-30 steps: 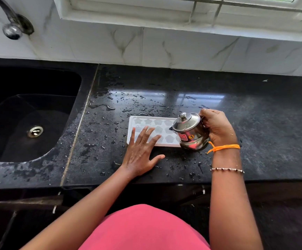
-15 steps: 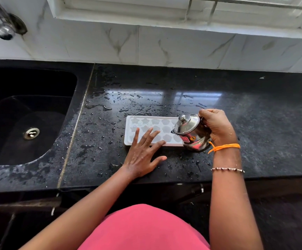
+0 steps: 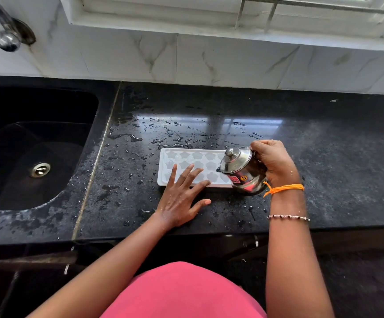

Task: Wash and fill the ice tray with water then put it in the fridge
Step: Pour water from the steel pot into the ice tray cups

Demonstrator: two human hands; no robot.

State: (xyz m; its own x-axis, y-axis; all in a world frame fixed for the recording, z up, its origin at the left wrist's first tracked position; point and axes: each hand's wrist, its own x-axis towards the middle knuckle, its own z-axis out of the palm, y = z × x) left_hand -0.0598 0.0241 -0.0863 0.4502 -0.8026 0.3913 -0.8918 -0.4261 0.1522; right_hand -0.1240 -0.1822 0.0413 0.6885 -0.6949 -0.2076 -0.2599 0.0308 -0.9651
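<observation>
The ice tray (image 3: 192, 167) lies flat on the wet worktop (image 3: 324, 157), long axis left-right. Left hand (image 3: 181, 198) rests spread open on its near edge; right hand (image 3: 276, 162) grips a steel pot (image 3: 241, 169) tilted left over its right end.

A home kitchen: a dark stone bench (image 3: 324, 157) wet with water drops, a black sink (image 3: 14, 125) with a metal drain at the left, a wall tap (image 3: 7, 31) above it, marble-look wall tiles (image 3: 209, 63) and a barred window (image 3: 255, 12) at the far side.
</observation>
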